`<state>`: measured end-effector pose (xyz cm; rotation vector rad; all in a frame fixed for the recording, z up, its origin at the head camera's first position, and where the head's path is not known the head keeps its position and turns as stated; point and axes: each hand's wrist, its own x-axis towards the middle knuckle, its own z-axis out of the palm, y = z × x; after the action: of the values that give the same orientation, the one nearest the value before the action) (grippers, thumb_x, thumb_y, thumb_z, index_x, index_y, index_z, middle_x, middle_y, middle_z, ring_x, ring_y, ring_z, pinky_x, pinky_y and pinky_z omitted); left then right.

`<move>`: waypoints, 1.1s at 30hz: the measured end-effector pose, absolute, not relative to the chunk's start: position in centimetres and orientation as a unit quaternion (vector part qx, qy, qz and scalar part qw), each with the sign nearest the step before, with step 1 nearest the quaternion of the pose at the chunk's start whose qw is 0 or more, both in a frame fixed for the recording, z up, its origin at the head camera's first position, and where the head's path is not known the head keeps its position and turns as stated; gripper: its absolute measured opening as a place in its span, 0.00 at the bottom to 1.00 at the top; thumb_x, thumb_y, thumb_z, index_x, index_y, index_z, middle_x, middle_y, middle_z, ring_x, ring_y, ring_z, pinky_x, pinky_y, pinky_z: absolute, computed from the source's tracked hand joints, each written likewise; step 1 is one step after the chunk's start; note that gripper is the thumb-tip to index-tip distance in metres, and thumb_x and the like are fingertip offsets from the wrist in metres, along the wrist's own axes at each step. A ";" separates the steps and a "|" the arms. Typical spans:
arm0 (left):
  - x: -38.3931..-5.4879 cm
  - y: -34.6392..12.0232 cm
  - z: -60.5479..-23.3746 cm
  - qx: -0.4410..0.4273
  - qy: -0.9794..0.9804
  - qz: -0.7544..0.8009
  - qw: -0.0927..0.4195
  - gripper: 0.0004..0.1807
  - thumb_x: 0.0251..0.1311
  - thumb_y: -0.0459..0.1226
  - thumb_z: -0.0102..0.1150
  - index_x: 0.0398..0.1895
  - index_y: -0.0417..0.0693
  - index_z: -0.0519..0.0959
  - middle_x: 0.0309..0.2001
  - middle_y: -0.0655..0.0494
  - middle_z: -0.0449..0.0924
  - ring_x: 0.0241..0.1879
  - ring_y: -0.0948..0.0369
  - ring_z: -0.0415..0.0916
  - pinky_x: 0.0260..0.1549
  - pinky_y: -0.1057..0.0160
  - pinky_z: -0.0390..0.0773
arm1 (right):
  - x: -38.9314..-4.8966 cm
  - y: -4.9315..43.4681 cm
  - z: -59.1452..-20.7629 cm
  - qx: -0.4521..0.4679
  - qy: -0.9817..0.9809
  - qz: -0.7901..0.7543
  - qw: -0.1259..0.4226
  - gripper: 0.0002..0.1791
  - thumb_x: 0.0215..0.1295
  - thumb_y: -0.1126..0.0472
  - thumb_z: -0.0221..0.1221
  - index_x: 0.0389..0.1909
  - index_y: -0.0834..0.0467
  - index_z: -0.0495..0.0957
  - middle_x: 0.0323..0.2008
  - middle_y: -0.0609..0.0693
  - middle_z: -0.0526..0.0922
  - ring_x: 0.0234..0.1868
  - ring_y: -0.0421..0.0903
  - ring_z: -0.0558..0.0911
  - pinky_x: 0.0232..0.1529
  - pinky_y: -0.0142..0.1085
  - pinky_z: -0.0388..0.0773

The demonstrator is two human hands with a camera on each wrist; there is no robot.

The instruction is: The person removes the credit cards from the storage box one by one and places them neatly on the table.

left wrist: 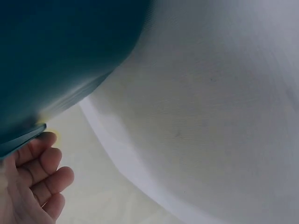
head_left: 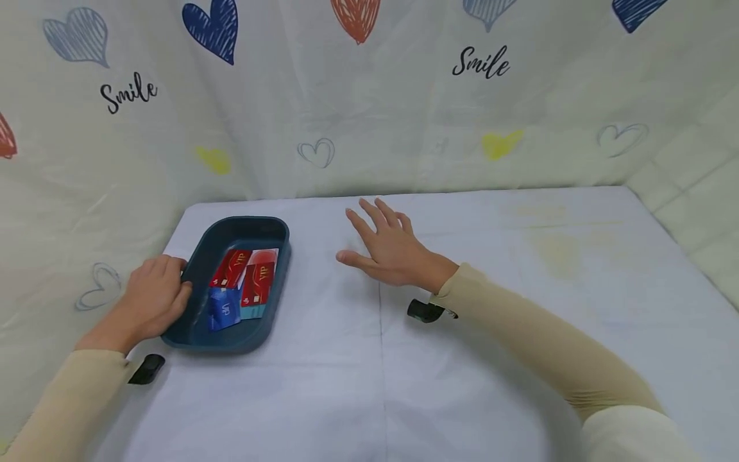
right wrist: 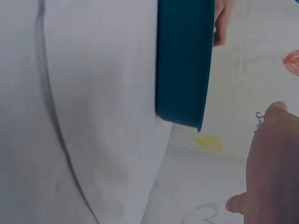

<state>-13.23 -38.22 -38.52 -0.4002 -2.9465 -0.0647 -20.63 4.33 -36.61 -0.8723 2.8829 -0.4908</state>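
A dark teal plastic tray point(head_left: 231, 341) sits at the left of the white-covered table. My left hand point(head_left: 154, 298) grips its left rim; in the left wrist view, curled fingers point(left wrist: 49, 161) show under the rim's edge. Inside the tray lie a red packet point(head_left: 232, 268), a red and white packet point(head_left: 258, 282) and a blue packet point(head_left: 224, 309), partly overlapping. To the right of the tray, my right hand point(head_left: 392, 253) is spread above the tabletop, holding nothing. The right wrist view shows the tray's outer wall point(right wrist: 183, 65) apart from that hand.
Behind the table hangs a pale cloth point(head_left: 404, 115) printed with hearts and "Smile". The white tabletop point(head_left: 491, 385) carries creases and faint yellowish stains at the right. A dark wrist camera point(head_left: 426, 311) sits by the right cuff, another point(head_left: 147, 370) by the left.
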 end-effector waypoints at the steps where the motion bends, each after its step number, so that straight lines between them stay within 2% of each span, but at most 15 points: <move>1: -13.3 -38.1 -38.5 -0.132 -0.988 -0.024 0.080 0.19 0.65 0.34 0.54 0.51 0.25 0.69 0.42 0.32 0.73 0.43 0.40 0.68 0.43 0.41 0.71 | -20.6 3.9 -36.6 -0.289 0.943 -0.159 0.045 0.48 0.72 0.25 0.41 0.84 0.45 0.44 0.85 0.53 0.42 0.86 0.60 0.39 0.78 0.65 0.45; 8: -13.2 -36.9 -38.3 -0.119 -0.990 -0.044 0.060 0.20 0.67 0.35 0.50 0.53 0.25 0.68 0.45 0.32 0.72 0.45 0.40 0.67 0.46 0.40 0.70 | -19.9 0.5 -37.0 -0.314 0.939 -0.134 0.037 0.49 0.70 0.24 0.42 0.83 0.48 0.51 0.83 0.54 0.50 0.83 0.60 0.49 0.77 0.64 0.50; 12: -13.1 -36.3 -38.2 -0.118 -0.990 -0.043 0.064 0.19 0.67 0.35 0.50 0.52 0.26 0.69 0.44 0.33 0.72 0.45 0.40 0.66 0.46 0.40 0.69 | -19.5 -1.1 -37.3 -0.321 0.938 -0.126 0.039 0.49 0.68 0.23 0.43 0.81 0.48 0.56 0.80 0.53 0.56 0.80 0.58 0.56 0.76 0.63 0.55; 17: -13.2 -35.7 -38.3 -0.115 -0.990 -0.048 0.059 0.17 0.67 0.35 0.49 0.50 0.28 0.69 0.42 0.36 0.72 0.44 0.41 0.67 0.43 0.42 0.69 | -19.0 -2.8 -37.4 -0.340 0.930 -0.129 0.050 0.49 0.67 0.22 0.42 0.79 0.49 0.59 0.78 0.54 0.60 0.77 0.57 0.60 0.74 0.62 0.59; 24: -13.2 -35.2 -38.1 -0.114 -0.991 -0.047 0.050 0.16 0.67 0.36 0.48 0.49 0.29 0.69 0.40 0.38 0.71 0.43 0.43 0.67 0.42 0.45 0.68 | -18.5 -4.3 -37.6 -0.318 0.941 -0.115 0.024 0.50 0.65 0.20 0.42 0.72 0.54 0.66 0.70 0.54 0.70 0.69 0.55 0.68 0.69 0.57 0.65; 33: -12.9 -34.8 -38.0 -0.108 -0.992 -0.052 0.043 0.15 0.67 0.36 0.46 0.47 0.30 0.69 0.40 0.38 0.72 0.43 0.42 0.67 0.45 0.43 0.68 | -18.0 -5.3 -37.9 -0.300 0.950 -0.090 0.009 0.52 0.62 0.17 0.41 0.67 0.56 0.70 0.63 0.52 0.74 0.64 0.52 0.70 0.66 0.53 0.68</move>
<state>-12.89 -34.78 -37.98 -0.3289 -3.0346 -0.1578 -17.99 -5.29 -37.91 -0.9362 2.9672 -0.2813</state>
